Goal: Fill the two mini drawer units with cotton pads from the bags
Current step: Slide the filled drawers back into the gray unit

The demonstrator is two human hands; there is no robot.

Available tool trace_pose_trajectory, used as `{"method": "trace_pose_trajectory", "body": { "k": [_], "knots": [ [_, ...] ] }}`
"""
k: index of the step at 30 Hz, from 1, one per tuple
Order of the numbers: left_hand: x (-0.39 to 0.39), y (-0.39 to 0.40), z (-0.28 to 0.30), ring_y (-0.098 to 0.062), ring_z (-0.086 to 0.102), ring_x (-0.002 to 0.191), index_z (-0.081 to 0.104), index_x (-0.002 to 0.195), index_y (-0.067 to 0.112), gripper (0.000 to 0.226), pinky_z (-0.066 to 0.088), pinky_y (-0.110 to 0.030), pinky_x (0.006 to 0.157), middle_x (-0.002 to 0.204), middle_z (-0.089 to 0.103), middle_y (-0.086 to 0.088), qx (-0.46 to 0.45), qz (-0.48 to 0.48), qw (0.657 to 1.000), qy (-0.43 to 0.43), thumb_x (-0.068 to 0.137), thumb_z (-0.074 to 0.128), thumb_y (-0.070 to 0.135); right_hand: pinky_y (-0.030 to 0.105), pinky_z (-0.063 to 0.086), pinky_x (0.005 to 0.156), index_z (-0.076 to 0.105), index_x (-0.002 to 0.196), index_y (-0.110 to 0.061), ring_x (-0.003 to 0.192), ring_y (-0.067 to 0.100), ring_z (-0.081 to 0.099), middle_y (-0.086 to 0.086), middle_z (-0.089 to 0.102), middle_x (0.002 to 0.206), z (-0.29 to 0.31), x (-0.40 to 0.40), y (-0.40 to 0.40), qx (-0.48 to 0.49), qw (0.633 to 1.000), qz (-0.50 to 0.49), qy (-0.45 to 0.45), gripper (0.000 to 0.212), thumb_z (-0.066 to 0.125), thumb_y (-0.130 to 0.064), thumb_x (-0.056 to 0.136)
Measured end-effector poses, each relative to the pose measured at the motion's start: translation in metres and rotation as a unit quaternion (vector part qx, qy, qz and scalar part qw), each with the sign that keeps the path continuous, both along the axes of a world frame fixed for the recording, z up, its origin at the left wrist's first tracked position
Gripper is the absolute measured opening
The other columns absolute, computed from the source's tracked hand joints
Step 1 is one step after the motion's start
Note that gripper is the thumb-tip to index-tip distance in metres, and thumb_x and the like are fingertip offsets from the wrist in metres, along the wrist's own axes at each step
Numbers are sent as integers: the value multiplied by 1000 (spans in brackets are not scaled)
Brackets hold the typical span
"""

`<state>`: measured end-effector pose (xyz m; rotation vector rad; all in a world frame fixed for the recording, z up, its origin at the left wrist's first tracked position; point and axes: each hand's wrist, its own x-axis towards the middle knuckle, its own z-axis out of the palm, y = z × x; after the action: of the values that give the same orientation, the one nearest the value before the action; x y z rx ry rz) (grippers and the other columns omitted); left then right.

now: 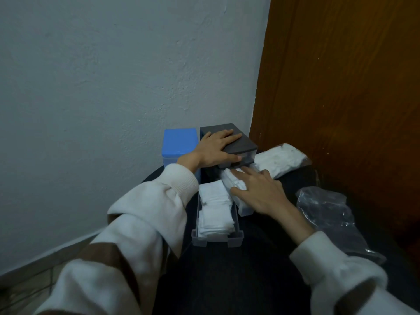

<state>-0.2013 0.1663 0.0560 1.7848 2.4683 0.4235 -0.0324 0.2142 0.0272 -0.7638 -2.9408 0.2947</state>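
Observation:
A grey mini drawer unit (244,145) stands on a dark round table near the wall corner. My left hand (217,147) lies flat on its top, thumb against its front. A blue drawer unit (178,140) stands to its left. My right hand (261,190) rests with straight fingers on a clear drawer (244,210) packed with white cotton pads (231,179), whose far end sits at the grey unit's opening. A second, grey-fronted drawer (217,241) lies pulled out on the table, filled with stacked cotton pads (216,212).
A full bag of cotton pads (280,161) lies at the right of the grey unit. A crumpled clear plastic bag (327,214) lies on the dark table (250,269) by my right forearm. A brown wooden door (341,87) stands close on the right; a pale wall is behind.

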Motion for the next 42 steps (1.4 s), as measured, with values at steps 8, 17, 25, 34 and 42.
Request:
{"method": "trace_pose_trajectory", "body": {
  "k": [8, 17, 25, 34, 42],
  "knots": [
    [1, 1, -2, -19, 11, 144, 17, 148, 31, 69, 0, -43, 116, 158, 12, -1, 6, 9, 1000, -6, 91, 49, 51, 51, 19, 112, 32, 142, -31, 140, 26, 21, -3, 32, 151, -11, 4, 0, 34, 996, -17, 80, 68, 50, -60, 83],
    [14, 12, -2, -20, 10, 144, 15, 149, 30, 69, 0, -43, 116, 158, 12, -2, 3, 34, 999, 16, 91, 45, 54, 43, 25, 109, 27, 145, -35, 139, 26, 15, 0, 8, 156, -15, 27, 16, -59, 995, -8, 79, 71, 58, -52, 83],
    [14, 11, -2, -20, 10, 145, 15, 149, 29, 71, 0, -43, 116, 158, 12, -2, 5, 35, 999, 17, 91, 46, 54, 42, 6, 116, 32, 142, -27, 140, 16, 19, 0, 27, 151, -27, 19, 18, 48, 987, 24, 155, 73, 56, -60, 81],
    [15, 9, -1, -19, 10, 144, 16, 149, 30, 69, -1, -42, 116, 158, 13, -2, 5, 33, 999, 6, 91, 44, 55, 51, -6, 111, 22, 147, -30, 143, 12, 10, -5, 23, 154, -31, 8, 18, 141, 988, 25, 60, 62, 37, -57, 93],
    [19, 10, 2, -17, 9, 145, 17, 149, 28, 57, 0, -44, 115, 158, 13, -2, 3, 44, 999, -13, 98, 27, 51, 32, 36, 105, 53, 127, -18, 122, 15, 44, 2, 46, 130, -38, 17, 25, -4, 967, 44, 251, 37, 57, -27, 92]
  ]
}}
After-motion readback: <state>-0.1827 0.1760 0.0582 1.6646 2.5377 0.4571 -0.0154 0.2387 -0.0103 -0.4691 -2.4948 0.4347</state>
